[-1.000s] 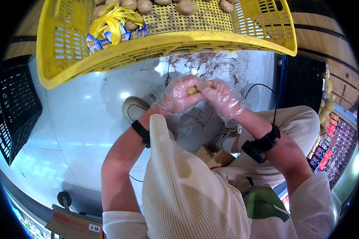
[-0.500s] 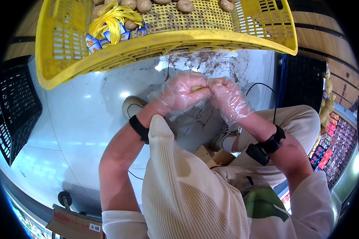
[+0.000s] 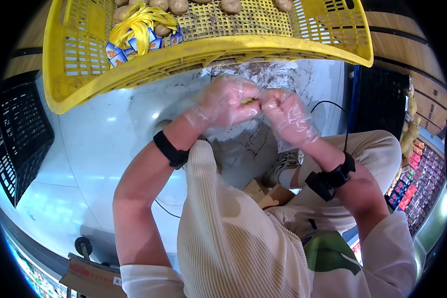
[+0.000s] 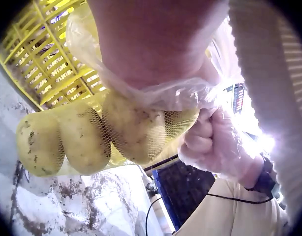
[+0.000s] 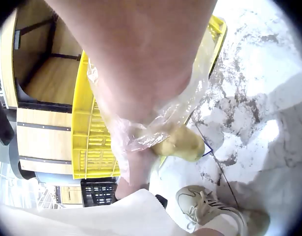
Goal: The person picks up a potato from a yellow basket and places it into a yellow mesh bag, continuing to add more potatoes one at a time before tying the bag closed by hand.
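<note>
A yellow mesh bag of potatoes (image 4: 87, 137) hangs under my hands, with several potatoes bulging in a row in the left wrist view. My left hand (image 3: 228, 102), in a clear plastic glove, is curled round the bag's upper part, and a bit of yellow shows between its fingers and thumb. Close against it, my gloved right hand (image 3: 287, 115) pinches the bag's end with curled fingers. In the right wrist view a potato (image 5: 183, 143) shows below the glove cuff. The left fingers are mostly hidden by the wrist and cuff in the left wrist view.
Ahead stands a yellow crate (image 3: 208, 49) with loose potatoes (image 3: 179, 7) and a bundle of yellow straps with blue-and-white tags (image 3: 144, 30). A black crate (image 3: 22, 134) lies at left, a dark box (image 3: 377, 109) at right. Below, the marbled floor (image 3: 104, 144) has dirt smears.
Both hands have moved up toward the yellow crate and slightly to the right, staying close together. The left elbow has swung outward. Less of the yellow between the hands shows now.
</note>
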A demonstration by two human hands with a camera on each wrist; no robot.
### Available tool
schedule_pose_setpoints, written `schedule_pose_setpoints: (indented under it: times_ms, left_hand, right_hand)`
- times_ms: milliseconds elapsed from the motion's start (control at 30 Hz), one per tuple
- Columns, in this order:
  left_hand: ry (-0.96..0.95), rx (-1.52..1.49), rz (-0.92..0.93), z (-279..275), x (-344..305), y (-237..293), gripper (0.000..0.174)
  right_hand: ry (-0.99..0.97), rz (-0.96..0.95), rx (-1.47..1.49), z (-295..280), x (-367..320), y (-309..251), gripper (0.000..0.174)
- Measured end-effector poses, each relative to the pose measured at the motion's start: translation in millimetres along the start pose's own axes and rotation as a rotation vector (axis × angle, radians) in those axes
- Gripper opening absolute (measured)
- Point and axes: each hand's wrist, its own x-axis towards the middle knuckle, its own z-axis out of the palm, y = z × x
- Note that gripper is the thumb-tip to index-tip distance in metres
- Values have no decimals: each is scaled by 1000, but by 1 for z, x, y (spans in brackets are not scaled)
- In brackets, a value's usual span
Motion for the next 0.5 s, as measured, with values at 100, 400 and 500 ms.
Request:
schedule_pose_setpoints:
  times_ms: [100,400,500]
  left_hand:
    - [5,-118,-52,-2,3,5,17]
    - [9,98,85,-3,10,2,15]
    - [7,196,125,-4,8,6,14]
  right_hand:
    - [45,-5,26,1,0,2,25]
    - [60,48,199,-1,-4,-4,25]
    - [63,89,266,0,-4,-1,26]
